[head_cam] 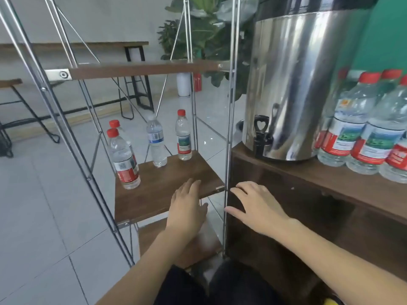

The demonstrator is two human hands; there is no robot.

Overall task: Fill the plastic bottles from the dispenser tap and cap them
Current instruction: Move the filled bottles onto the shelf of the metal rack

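Observation:
A steel dispenser (295, 80) stands on the brown cabinet top (308, 179), its black tap (262, 137) at the lower front. On the small wooden shelf (158, 190) to the left stand several clear plastic bottles: two red-capped ones (123, 159) at the left, a blue-labelled one (156, 144) whose cap looks clear or absent, and a red-capped one (183, 135) at the back right. My left hand (187, 208) hovers flat over the shelf's front edge, holding nothing. My right hand (255, 205) is spread in front of the cabinet, empty.
Several red-capped bottles (370, 128) crowd the cabinet top right of the dispenser. A metal shelf frame with an upright pole (229, 119) stands between shelf and cabinet. A lower shelf (198, 245) sits beneath my left hand. Tables and a plant (204, 34) stand behind.

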